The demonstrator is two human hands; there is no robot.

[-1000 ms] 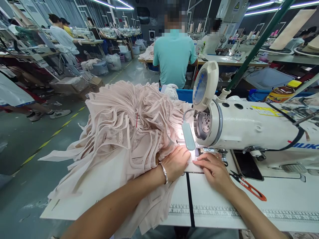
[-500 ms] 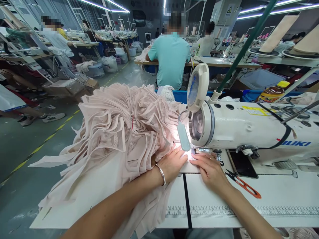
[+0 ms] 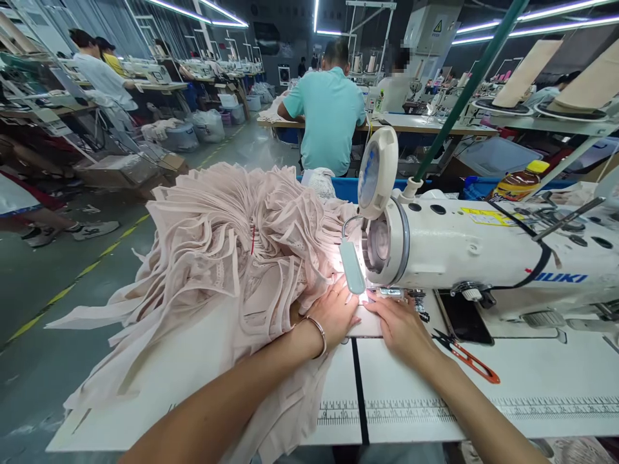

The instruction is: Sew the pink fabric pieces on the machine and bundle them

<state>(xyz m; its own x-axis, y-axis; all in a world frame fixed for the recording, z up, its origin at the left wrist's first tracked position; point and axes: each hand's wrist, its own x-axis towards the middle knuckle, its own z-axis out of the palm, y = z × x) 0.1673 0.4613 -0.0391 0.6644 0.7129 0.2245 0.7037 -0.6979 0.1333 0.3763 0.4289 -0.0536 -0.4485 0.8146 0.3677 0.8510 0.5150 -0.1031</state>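
Note:
Under the lit head of a white sewing machine (image 3: 445,248), both my hands rest close together at the needle area, which the small lamp (image 3: 353,267) partly hides. My left hand (image 3: 334,314), with a bracelet at its wrist, lies with fingers stretched forward over pale pink fabric. My right hand (image 3: 399,325) reaches in from the other side, its fingers extended and lying low beside the presser foot. Glare hides the fabric at the fingertips. A large heap of pale pink garment pieces (image 3: 213,238) spreads left of the machine and hangs over the table's front edge.
Orange-handled thread snips (image 3: 471,362) and a dark phone (image 3: 465,319) lie right of my right hand. A ruler strip (image 3: 425,408) runs along the table front. A yellow-capped bottle (image 3: 520,182) and thread cones (image 3: 527,74) stand behind. A person in turquoise (image 3: 326,116) sits ahead.
The whole view has shifted slightly left. My left hand has turned a little, so its thumb shows more clearly; both hands stay beside the needle. The garment heap looks unchanged.

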